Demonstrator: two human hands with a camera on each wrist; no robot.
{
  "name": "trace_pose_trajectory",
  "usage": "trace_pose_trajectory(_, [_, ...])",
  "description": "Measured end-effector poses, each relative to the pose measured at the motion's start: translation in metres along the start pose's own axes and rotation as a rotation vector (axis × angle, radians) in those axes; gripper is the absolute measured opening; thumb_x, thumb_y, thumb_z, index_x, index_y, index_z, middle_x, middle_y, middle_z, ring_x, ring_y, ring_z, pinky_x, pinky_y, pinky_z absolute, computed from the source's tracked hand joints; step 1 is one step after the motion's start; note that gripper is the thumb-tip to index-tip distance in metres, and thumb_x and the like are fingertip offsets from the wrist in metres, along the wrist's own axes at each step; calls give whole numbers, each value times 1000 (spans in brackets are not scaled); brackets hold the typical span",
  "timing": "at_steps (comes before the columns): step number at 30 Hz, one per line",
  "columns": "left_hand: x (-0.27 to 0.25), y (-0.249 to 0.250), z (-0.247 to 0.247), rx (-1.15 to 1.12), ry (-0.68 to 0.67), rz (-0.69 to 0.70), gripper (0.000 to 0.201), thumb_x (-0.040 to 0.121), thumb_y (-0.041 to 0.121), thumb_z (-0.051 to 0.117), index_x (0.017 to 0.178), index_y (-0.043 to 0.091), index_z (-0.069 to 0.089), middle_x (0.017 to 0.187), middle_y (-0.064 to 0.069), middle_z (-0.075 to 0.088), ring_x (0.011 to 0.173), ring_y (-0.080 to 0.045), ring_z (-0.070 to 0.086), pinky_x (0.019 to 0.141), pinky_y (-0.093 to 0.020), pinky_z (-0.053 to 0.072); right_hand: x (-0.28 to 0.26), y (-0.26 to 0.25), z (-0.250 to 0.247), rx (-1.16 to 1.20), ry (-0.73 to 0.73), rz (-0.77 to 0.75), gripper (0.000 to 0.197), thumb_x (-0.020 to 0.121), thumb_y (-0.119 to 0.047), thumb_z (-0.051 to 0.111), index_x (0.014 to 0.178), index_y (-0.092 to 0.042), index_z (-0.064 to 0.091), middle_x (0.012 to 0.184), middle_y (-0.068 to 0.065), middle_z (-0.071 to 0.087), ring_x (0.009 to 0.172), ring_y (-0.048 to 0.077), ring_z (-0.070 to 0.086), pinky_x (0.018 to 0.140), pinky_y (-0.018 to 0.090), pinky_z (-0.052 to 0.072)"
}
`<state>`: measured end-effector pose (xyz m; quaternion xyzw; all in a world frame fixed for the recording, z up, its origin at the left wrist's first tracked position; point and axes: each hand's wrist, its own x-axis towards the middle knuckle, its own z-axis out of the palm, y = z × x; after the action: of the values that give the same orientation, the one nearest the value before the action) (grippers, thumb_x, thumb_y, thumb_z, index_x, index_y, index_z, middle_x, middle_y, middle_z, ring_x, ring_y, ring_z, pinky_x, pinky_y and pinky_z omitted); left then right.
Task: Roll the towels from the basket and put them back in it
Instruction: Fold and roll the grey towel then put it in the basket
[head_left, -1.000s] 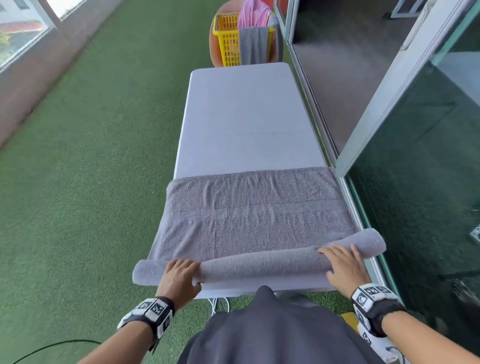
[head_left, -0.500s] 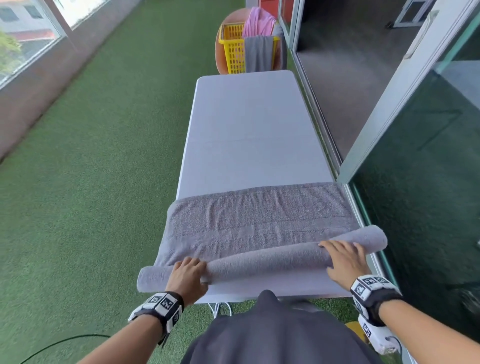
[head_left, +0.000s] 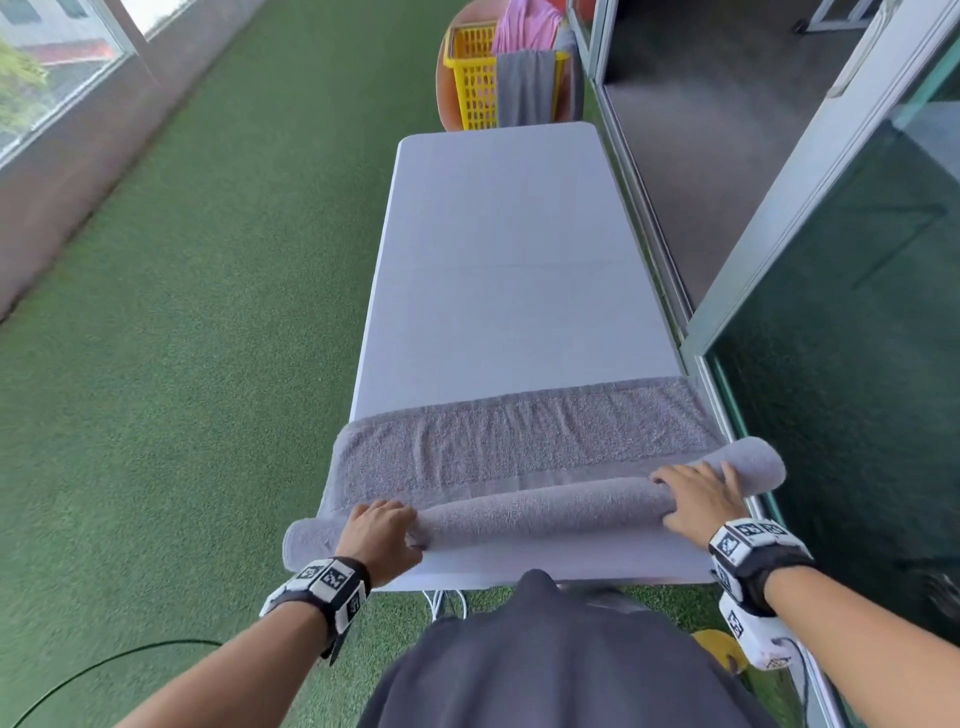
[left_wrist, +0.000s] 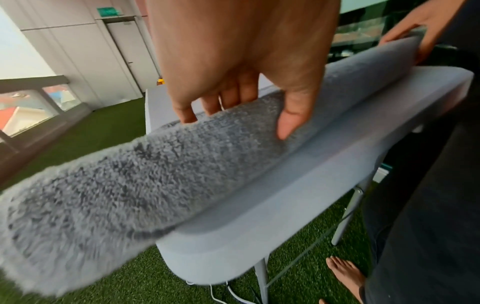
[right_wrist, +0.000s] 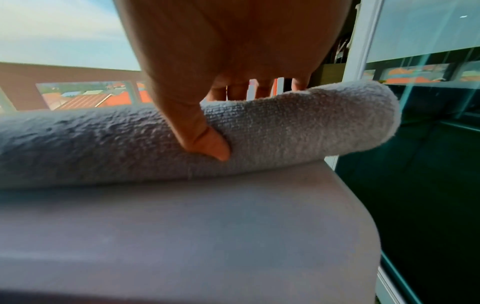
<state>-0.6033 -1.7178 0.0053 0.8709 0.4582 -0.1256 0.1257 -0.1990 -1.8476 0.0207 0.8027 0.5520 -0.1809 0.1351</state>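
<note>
A grey towel (head_left: 524, 447) lies across the near end of the white table (head_left: 498, 249), its near part wound into a long roll (head_left: 545, 512) that sticks out past both table sides. My left hand (head_left: 382, 535) curls over the roll near its left end, thumb on the near side (left_wrist: 285, 127). My right hand (head_left: 698, 499) grips the roll near its right end, thumb pressed into the towel (right_wrist: 207, 144). A flat strip of towel lies beyond the roll. The yellow basket (head_left: 475, 78) stands past the table's far end with a grey towel (head_left: 524, 85) and a pink towel (head_left: 524, 26) hanging on it.
Green artificial turf (head_left: 208, 312) covers the floor to the left, with a low wall and windows beyond. A glass sliding door (head_left: 841, 322) and its frame run close along the table's right side. White cables (head_left: 447, 603) hang under the near edge. My bare foot (left_wrist: 345, 273) stands by the table leg.
Both hands have rolled the towel away from me. The roll is thicker and the flat part beyond it is shorter.
</note>
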Motion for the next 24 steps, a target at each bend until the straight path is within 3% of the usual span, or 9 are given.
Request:
trace_pose_trajectory(3, [6, 0, -10, -77, 3, -13, 43, 96, 42, 38, 132, 21, 47, 130, 3, 52, 116, -13, 44, 109, -39, 28, 13, 8, -13, 36, -5, 9, 45, 87, -34, 54, 131, -39, 47, 137, -14, 49, 129, 12, 40, 116, 55, 3])
trace_pose_trajectory(5, [11, -2, -8, -172, 80, -103, 54, 101, 40, 22, 149, 17, 23, 152, 2, 30, 137, -19, 28, 117, -44, 14, 19, 10, -17, 93, 59, 13, 48, 96, -35, 40, 144, -34, 33, 152, -13, 31, 140, 11, 27, 117, 55, -4])
trace_pose_trajectory(8, [12, -2, 0, -151, 38, -112, 71, 97, 55, 33, 152, 17, 6, 152, 9, 4, 146, -18, 5, 117, -42, -4, 21, 8, -14, 133, 14, -41, 68, 95, -60, 34, 152, -31, 11, 158, -15, 4, 147, 10, 3, 114, 50, -12])
trace_pose_trajectory(10, [11, -4, 5, -46, 52, -39, 76, 90, 49, 55, 150, 15, 22, 155, 0, 23, 144, -20, 21, 117, -42, 3, 17, 7, -4, 71, -25, -74, 79, 89, -57, 50, 151, -32, 9, 159, -14, 5, 147, 10, 2, 114, 52, -10])
trace_pose_trajectory(12, [13, -7, 5, -14, 88, -6, 56, 85, 35, 64, 136, 17, 50, 137, -1, 53, 126, -19, 45, 114, -39, 22, 16, 7, 3, 34, -21, -65, 77, 83, -42, 64, 147, -33, 22, 156, -12, 23, 145, 10, 16, 116, 53, -5])
trace_pose_trajectory(14, [21, -10, -3, -11, 131, 14, 30, 85, 37, 60, 109, 21, 66, 115, 5, 63, 105, -13, 51, 103, -35, 35, 19, 5, 0, 33, 1, -52, 64, 79, -33, 69, 135, -34, 39, 144, -14, 42, 136, 10, 33, 118, 51, 1])
trace_pose_trajectory(16, [31, -11, -15, -38, 151, 12, 31, 91, 41, 45, 96, 21, 67, 113, 3, 62, 101, -13, 49, 98, -36, 36, 27, 3, -9, 63, 9, -37, 54, 81, -35, 66, 130, -35, 45, 138, -14, 48, 132, 13, 38, 118, 49, 5])
trace_pose_trajectory(21, [45, -16, -13, -199, 203, -118, 55, 101, 43, 27, 148, 15, 28, 152, -1, 28, 142, -25, 25, 118, -46, 17, 38, 7, -12, 102, 59, -47, 75, 92, -56, 40, 151, -38, -4, 157, -16, -5, 147, 13, -3, 113, 49, -17])
trace_pose_trajectory(24, [41, -21, -1, -80, 108, 13, 61, 89, 44, 58, 141, 15, 42, 143, -1, 46, 132, -22, 42, 116, -46, 20, 34, 9, -11, 43, 30, -82, 75, 87, -53, 54, 149, -38, 16, 157, -14, 18, 145, 14, 15, 114, 51, -13])
